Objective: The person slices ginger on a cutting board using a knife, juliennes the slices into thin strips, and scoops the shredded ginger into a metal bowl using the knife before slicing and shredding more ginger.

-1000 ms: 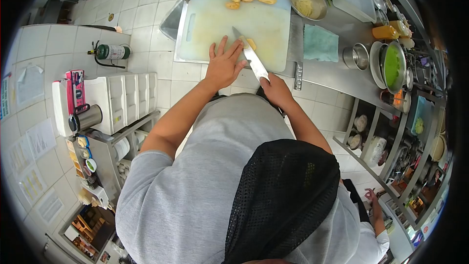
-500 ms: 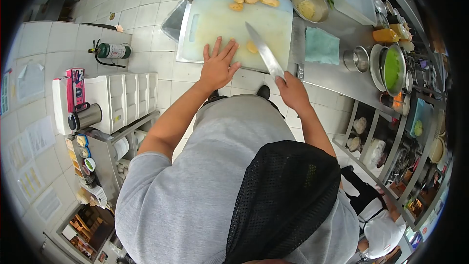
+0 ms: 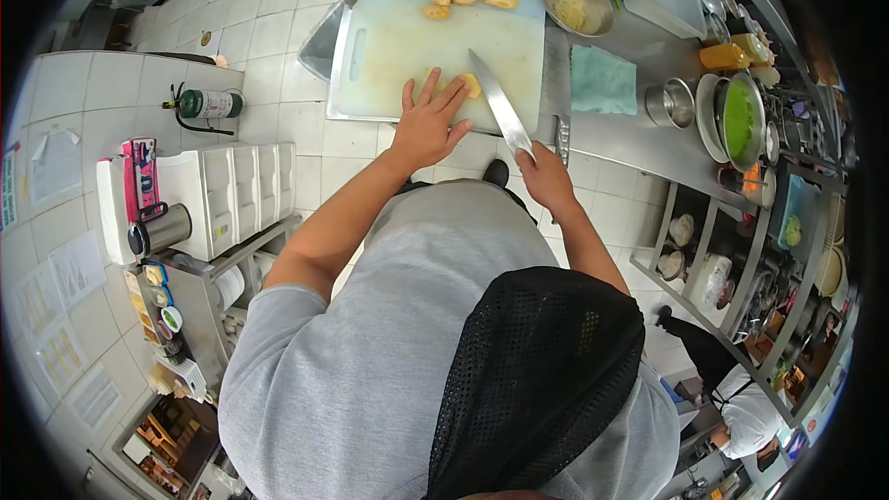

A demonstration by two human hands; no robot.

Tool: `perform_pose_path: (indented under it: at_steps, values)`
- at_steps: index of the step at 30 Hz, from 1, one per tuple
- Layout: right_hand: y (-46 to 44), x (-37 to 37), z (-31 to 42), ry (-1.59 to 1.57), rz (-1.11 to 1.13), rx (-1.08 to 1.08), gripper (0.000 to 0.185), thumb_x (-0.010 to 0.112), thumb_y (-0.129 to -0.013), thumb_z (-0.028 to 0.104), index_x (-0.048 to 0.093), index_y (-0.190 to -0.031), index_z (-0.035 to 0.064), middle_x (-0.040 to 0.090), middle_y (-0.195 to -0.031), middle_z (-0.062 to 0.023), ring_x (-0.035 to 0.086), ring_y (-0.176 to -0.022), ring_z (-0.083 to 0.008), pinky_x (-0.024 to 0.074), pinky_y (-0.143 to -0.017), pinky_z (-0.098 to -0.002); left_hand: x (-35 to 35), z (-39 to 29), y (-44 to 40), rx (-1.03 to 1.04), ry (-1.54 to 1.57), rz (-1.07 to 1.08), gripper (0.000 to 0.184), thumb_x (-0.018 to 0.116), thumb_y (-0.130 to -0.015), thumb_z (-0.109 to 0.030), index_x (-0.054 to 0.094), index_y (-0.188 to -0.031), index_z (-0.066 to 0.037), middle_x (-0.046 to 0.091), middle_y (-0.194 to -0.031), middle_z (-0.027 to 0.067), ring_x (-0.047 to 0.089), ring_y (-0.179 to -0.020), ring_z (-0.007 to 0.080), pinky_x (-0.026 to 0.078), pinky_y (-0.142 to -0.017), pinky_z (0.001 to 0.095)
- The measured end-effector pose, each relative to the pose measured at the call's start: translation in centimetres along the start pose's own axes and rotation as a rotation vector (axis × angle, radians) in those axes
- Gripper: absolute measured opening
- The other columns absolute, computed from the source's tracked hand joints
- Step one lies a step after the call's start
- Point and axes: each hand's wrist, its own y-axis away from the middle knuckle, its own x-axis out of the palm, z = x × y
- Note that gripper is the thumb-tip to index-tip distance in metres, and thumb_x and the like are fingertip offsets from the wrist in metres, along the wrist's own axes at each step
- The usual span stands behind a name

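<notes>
Cutting board (image 3: 398, 28) below: my spread left hand (image 3: 428, 132) has just reached the peeled root piece (image 3: 473, 85) on its near half, apparently steadying it; my right hand (image 3: 548, 176) grips the chef's knife (image 3: 500, 106).

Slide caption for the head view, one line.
Right hand holds a knife, left hand at a yellow piece on the cutting board.

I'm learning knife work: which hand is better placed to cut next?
Probably the right hand: it grips the knife, with the blade beside the yellow piece. The left hand, fingers at that piece, looks better placed to steady it.
</notes>
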Motion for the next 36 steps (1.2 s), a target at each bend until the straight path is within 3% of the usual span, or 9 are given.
perform_pose_path:
  at_steps: [20, 22, 28, 36]
  values:
    - [-0.8, 1.7, -0.7, -0.055, -0.006, -0.099, 0.045, 0.058, -0.111, 0.04, 0.067, -0.11, -0.0043, 0.075, -0.107, -0.0322, 0.072, -0.102, -0.0516, 0.0549, -0.092, -0.0559, 0.1, 0.0, 0.0, -0.036, -0.008, 0.047, 0.064, 0.057, -0.113, -0.048, 0.051, -0.167, -0.013, 0.045, -0.176, 0.0048, 0.028, -0.167, 0.0429, 0.012, -0.129, 0.0736]
    - [0.1, 0.9, 0.0, -0.051, 0.09, 0.011, 0.046, 0.058, -0.111, 0.04, 0.068, -0.111, -0.0048, 0.075, -0.109, -0.0328, 0.072, -0.104, -0.0517, 0.055, -0.093, -0.0553, 0.3, 0.0, 0.0, -0.038, -0.017, 0.045, 0.064, 0.057, -0.113, -0.048, 0.051, -0.167, -0.013, 0.045, -0.176, 0.0048, 0.028, -0.166, 0.043, 0.012, -0.129, 0.0733]
    - [-2.0, 2.1, 0.5, -0.034, 0.043, -0.072, 0.047, 0.056, -0.111, 0.04, 0.068, -0.113, -0.0048, 0.074, -0.109, -0.0333, 0.072, -0.105, -0.0514, 0.0548, -0.093, -0.0548, 0.3, -0.1, 0.0, -0.018, -0.008, 0.022, 0.061, 0.058, -0.112, -0.047, 0.056, -0.162, -0.011, 0.047, -0.174, 0.0051, 0.029, -0.166, 0.0431, 0.016, -0.128, 0.0749]
    - [0.1, 1.5, -0.1, -0.082, 0.102, 0.005, 0.046, 0.056, -0.111, 0.04, 0.067, -0.11, -0.0048, 0.074, -0.107, -0.0324, 0.072, -0.102, -0.0504, 0.0549, -0.092, -0.0541, 0.3, 0.0, 0.1, -0.029, -0.012, 0.02, 0.062, 0.058, -0.112, -0.047, 0.055, -0.162, -0.011, 0.047, -0.174, 0.0051, 0.029, -0.166, 0.043, 0.016, -0.128, 0.0744]
